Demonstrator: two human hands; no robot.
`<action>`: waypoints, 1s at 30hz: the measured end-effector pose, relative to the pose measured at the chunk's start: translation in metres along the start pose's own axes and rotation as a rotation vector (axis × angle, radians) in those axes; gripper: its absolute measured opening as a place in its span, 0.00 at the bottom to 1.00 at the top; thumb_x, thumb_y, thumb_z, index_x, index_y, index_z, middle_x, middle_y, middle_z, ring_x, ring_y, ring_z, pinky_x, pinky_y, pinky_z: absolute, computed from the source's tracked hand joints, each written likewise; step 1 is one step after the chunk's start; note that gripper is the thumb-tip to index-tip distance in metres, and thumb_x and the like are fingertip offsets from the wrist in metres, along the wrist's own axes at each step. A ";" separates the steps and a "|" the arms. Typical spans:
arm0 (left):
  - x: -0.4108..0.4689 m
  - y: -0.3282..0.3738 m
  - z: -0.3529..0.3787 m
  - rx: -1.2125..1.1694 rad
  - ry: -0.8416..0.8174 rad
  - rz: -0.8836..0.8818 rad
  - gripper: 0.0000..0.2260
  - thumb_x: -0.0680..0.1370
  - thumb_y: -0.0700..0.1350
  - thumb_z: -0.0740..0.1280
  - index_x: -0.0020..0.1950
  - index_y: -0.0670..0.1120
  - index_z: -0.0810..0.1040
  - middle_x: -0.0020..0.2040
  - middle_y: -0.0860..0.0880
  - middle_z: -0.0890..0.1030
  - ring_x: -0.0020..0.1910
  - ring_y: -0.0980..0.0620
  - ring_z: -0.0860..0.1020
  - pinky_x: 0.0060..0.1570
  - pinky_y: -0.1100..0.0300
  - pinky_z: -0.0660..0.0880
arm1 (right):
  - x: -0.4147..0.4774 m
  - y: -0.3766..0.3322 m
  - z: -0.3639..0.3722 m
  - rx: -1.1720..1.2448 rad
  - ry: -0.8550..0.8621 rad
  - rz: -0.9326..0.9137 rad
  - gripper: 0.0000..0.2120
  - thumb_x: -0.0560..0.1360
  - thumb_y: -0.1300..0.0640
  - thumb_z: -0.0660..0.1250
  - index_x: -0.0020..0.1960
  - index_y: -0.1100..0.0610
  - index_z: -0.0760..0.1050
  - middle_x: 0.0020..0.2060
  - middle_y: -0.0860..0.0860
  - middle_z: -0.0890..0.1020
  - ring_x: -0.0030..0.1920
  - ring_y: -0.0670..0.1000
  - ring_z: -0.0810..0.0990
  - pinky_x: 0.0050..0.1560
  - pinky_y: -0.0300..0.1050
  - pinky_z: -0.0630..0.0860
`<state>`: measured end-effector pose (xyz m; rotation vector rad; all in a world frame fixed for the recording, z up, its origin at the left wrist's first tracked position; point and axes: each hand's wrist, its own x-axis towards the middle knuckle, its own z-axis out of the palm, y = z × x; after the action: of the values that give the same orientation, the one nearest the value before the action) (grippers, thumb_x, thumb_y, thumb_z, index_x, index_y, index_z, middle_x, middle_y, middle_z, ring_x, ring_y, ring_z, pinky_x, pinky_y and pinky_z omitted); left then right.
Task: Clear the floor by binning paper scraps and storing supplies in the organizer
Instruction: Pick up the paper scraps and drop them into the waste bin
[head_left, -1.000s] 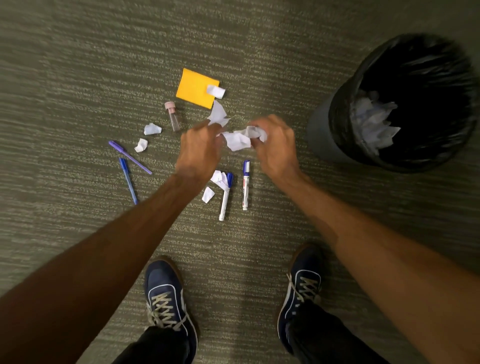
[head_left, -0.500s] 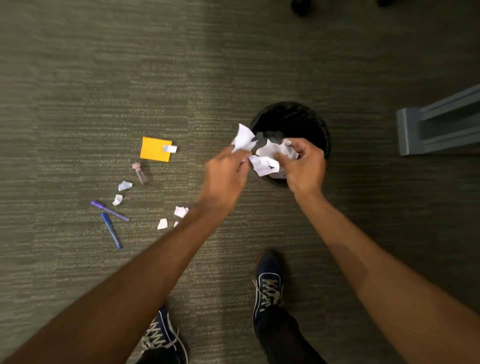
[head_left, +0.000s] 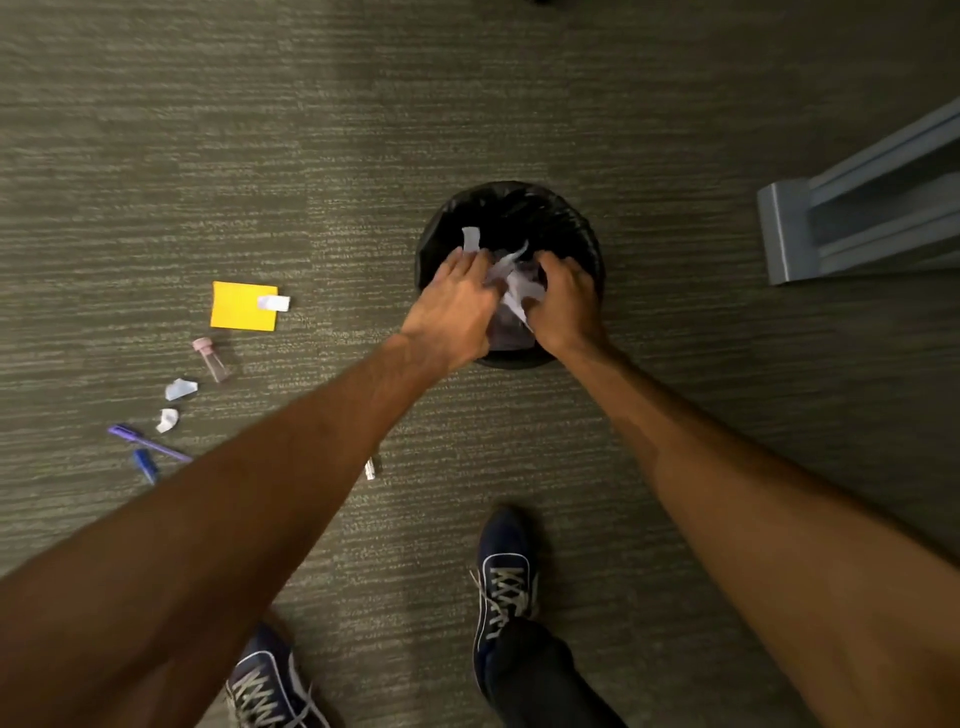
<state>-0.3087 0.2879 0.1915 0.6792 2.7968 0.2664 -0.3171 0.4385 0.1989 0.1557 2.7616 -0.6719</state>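
Observation:
The black-lined bin (head_left: 584, 234) stands on the carpet ahead of me. Both my hands are over its mouth. My left hand (head_left: 457, 306) has its fingers stretched out, and a white scrap (head_left: 470, 239) shows just past the fingertips. My right hand (head_left: 566, 306) is curled against blurred crumpled paper scraps (head_left: 511, 286) lying between the hands. On the floor to the left lie a yellow sticky pad (head_left: 236, 306) with a white scrap (head_left: 274, 302) on it, a pink-capped vial (head_left: 212, 359), two scraps (head_left: 181, 388) (head_left: 167, 420), a purple pen (head_left: 148, 442) and a blue pen (head_left: 145, 466).
A marker end (head_left: 372, 467) peeks out beside my left forearm, which hides the floor behind it. A grey furniture base (head_left: 810, 228) sits at the right. My shoes (head_left: 506, 571) (head_left: 270, 686) are on the carpet below.
I carried the crumpled scraps from the floor pile to the bin. My hands dropped lower over its mouth, and my left fingers opened out from their pinch.

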 end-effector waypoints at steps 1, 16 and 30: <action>-0.001 0.001 0.000 0.017 -0.023 0.014 0.26 0.75 0.51 0.66 0.71 0.42 0.72 0.74 0.33 0.65 0.74 0.37 0.63 0.77 0.45 0.54 | -0.001 0.001 -0.001 0.002 -0.028 -0.006 0.23 0.76 0.62 0.69 0.70 0.60 0.71 0.65 0.61 0.76 0.66 0.60 0.75 0.65 0.50 0.72; -0.134 0.008 -0.032 -0.348 0.140 -0.323 0.15 0.77 0.45 0.66 0.62 0.42 0.78 0.75 0.37 0.65 0.71 0.39 0.68 0.68 0.43 0.66 | -0.086 -0.050 -0.030 0.058 0.265 -0.217 0.18 0.73 0.67 0.62 0.62 0.60 0.76 0.58 0.60 0.77 0.55 0.59 0.79 0.55 0.52 0.75; -0.335 -0.067 0.097 -0.530 -0.245 -0.795 0.40 0.75 0.48 0.73 0.80 0.57 0.53 0.81 0.41 0.47 0.79 0.37 0.53 0.71 0.37 0.64 | -0.176 -0.115 0.133 -0.051 -0.300 -0.429 0.20 0.75 0.65 0.64 0.67 0.59 0.74 0.60 0.58 0.75 0.57 0.59 0.78 0.58 0.55 0.76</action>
<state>-0.0213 0.0833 0.1495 -0.4788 2.3594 0.6573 -0.1357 0.2685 0.1899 -0.5197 2.5289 -0.6597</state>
